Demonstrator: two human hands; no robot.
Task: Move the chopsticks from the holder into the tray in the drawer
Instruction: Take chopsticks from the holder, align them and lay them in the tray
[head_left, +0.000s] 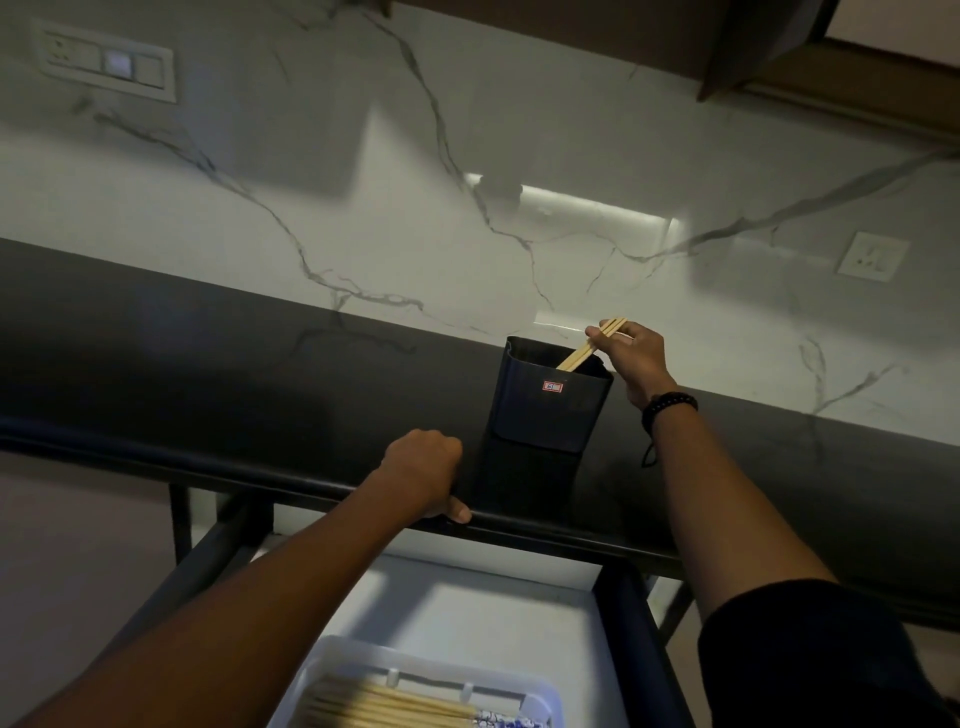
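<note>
The task looks well advanced but not finished. In the open drawer (618, 613) at 6 o'clock, the white tray (332, 670) already holds a good bundle of wooden chopsticks (384, 709), lying flat side by side. Next to them, toward 3 o'clock, some blue-and-white patterned pieces (498, 721) also lie in the tray; I cannot tell what they are.

On the dark tabletop (208, 374), near the center of the view, stands the dark holder (545, 410). A pair of chopsticks (589, 347) leans out of its top toward 1 o'clock, the lower ends inside the holder. The right hand (631, 358) has its grip closed on the upper ends of this pair, pinching them between thumb and fingers. So this pair is held but not yet lifted out, as I judge it.

The left hand (423, 475) is at 9 o'clock from the holder, just beside it. Its grip is clenched over the front edge of the tabletop, with the thumb under the edge; it carries nothing.

The inside of the holder is dark, and I see no other sticks rising above the rim. Possibly this pair is the last one. What is left: to pull it out, bring it down toward 6 o'clock, and lay it in the tray with the others.
</note>
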